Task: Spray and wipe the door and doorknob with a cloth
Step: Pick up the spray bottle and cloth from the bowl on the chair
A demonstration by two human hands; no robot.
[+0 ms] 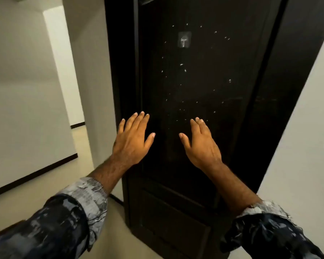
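A tall dark brown panelled door [195,165] fills the middle of the head view. Small white droplets or specks dot its upper panel, and a clear stick-on hook [184,39] sits high on it. My left hand [133,139] is held up in front of the door's left side, fingers spread, holding nothing. My right hand [202,144] is raised beside it, fingers apart and empty. Whether the palms touch the door cannot be told. No doorknob, cloth or spray bottle is in view.
White walls [26,90] with a dark skirting board run along the left, above a light tiled floor [36,193]. Another white wall [307,146] stands close on the right. The dark door frame [118,90] borders the door's left side.
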